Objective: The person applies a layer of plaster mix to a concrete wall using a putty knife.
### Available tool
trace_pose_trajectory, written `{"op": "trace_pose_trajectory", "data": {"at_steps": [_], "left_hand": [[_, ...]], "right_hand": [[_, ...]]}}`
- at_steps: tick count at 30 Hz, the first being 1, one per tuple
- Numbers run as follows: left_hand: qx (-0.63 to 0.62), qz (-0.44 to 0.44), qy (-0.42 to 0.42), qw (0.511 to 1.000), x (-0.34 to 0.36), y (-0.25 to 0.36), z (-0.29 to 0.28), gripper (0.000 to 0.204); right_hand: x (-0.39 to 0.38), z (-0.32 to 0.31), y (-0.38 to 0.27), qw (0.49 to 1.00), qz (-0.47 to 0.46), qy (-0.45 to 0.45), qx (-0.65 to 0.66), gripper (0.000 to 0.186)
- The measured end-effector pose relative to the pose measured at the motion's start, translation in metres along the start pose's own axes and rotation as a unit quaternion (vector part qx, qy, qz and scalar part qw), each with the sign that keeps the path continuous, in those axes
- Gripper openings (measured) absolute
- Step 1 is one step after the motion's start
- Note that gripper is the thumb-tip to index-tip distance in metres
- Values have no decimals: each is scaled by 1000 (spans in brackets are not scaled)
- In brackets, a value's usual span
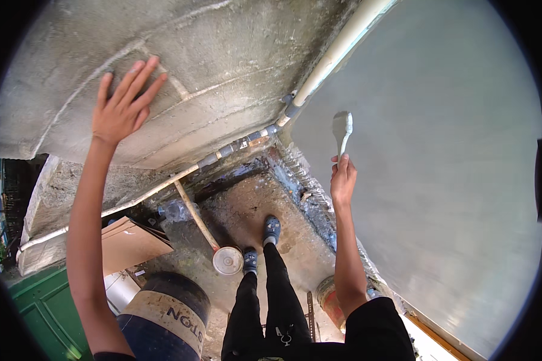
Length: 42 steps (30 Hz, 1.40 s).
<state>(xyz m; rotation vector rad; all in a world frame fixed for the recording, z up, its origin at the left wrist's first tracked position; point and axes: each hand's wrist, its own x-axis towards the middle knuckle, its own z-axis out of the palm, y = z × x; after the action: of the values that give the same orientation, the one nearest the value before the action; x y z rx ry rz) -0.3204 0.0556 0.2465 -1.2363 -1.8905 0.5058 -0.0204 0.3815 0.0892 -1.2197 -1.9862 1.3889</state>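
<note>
My left hand (122, 102) has its fingers spread against the rough grey concrete wall (211, 42), over shallow grooves at the upper left. My right hand (343, 177) grips the pale handle of a flat brush (342, 126), held upright with its head in front of the smooth grey wall (445, 168) on the right; I cannot tell whether it touches that surface. A white pipe (331, 54) runs along the corner between the walls, with dark joints lower down.
My feet stand on a concrete floor (241, 204) beside a round lid on a pole (227, 260). Around them are cardboard sheets (129, 240), a plastic bottle (177, 210), a large dark drum (162, 313), a bucket (330, 301) and a green panel (51, 313).
</note>
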Motion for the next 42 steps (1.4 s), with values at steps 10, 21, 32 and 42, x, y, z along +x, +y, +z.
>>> {"op": "trace_pose_trajectory", "data": {"at_steps": [10, 21, 32, 42], "left_hand": [[-22, 55, -99, 993, 35, -110, -126, 61], [78, 123, -21, 989, 33, -128, -104, 55], [79, 138, -4, 987, 33, -133, -106, 53], [85, 139, -7, 987, 35, -136, -108, 56]], "right_hand": [[-57, -44, -136, 964, -67, 60, 251, 24], [33, 26, -129, 940, -207, 261, -79, 33], [15, 87, -46, 973, 66, 195, -109, 36], [-9, -37, -306, 942, -182, 270, 83, 34]]}}
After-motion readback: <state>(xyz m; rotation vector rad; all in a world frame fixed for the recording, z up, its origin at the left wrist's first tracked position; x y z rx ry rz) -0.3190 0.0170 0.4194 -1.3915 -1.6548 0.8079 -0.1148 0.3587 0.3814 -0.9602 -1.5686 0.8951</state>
